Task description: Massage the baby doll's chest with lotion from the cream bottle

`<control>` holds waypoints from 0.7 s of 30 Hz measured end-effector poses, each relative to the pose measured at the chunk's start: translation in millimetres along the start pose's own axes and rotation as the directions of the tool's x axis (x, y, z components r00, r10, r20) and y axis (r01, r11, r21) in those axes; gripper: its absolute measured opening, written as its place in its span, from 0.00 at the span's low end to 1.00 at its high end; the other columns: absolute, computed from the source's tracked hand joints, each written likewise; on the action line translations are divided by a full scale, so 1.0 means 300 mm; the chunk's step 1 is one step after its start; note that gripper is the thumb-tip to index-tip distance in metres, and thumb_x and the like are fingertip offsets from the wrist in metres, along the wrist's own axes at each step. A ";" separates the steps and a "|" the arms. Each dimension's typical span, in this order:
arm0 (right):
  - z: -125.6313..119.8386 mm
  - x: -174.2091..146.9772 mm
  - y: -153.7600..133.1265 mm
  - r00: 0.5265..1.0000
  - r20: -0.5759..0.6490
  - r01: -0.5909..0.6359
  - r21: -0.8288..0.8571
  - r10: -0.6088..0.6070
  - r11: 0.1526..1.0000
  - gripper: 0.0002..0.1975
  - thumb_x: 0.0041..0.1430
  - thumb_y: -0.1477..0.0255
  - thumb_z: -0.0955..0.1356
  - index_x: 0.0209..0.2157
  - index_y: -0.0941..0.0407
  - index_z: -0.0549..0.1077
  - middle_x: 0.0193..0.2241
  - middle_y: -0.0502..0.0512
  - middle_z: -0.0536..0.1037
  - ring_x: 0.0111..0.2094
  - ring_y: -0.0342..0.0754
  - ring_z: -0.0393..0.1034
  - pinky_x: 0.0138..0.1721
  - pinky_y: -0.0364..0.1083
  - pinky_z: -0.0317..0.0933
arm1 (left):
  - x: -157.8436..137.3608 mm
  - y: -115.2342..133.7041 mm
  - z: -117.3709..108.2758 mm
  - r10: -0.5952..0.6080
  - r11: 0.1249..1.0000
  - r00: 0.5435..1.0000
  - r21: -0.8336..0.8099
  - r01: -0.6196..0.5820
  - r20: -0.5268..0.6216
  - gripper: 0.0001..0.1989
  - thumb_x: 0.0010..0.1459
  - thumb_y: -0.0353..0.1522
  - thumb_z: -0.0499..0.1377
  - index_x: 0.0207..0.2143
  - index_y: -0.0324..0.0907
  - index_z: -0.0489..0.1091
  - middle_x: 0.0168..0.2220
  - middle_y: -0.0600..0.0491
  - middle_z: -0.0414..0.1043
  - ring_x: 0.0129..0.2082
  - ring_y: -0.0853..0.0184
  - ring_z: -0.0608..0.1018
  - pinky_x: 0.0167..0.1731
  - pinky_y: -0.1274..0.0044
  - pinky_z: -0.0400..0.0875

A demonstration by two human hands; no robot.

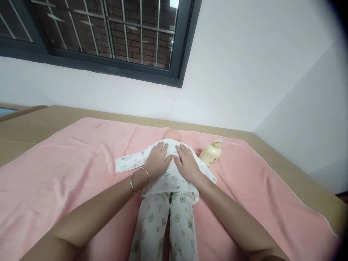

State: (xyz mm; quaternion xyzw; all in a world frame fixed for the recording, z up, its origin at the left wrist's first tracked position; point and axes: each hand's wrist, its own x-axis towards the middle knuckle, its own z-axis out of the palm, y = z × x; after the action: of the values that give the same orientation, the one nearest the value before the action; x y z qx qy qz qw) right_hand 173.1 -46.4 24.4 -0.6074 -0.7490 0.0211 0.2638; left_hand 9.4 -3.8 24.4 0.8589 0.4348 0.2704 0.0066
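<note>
A pink sheet point(89, 174) is spreading out beneath the left hand point(158, 159) and the right hand point(188, 162). Directly under both, a doll-like figure point(174, 186) in printed white clothes is lying on it. The hands are resting flat, side by side, grasping nothing; equal, gentle weight through both would be keeping the fabric unwrinkled. A cream pump bottle point(211, 153) is standing just right of the right hand. Beyond the fingertips, a rounded head point(172, 135) is showing.

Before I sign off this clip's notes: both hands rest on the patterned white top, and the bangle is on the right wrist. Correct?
Not quite: the head view shows the bangle on the left wrist. The left hand and right hand do rest on the patterned white top.
</note>
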 end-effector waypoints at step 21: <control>0.035 0.027 0.059 0.998 -0.053 -0.024 0.043 0.027 0.999 0.28 0.68 0.59 0.56 0.64 0.59 0.59 0.65 0.62 0.59 0.67 0.57 0.49 0.65 0.63 0.43 | 0.019 -0.028 0.030 -0.041 0.982 0.999 -0.182 0.041 0.002 0.25 0.63 0.37 0.49 0.60 0.34 0.60 0.62 0.38 0.60 0.64 0.51 0.60 0.63 0.54 0.50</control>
State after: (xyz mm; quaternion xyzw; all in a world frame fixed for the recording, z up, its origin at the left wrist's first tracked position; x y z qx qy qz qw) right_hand 183.5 -31.3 12.1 -0.6115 -0.7332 0.0242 0.2963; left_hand 10.2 7.8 17.3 0.8453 0.4259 0.3098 0.0903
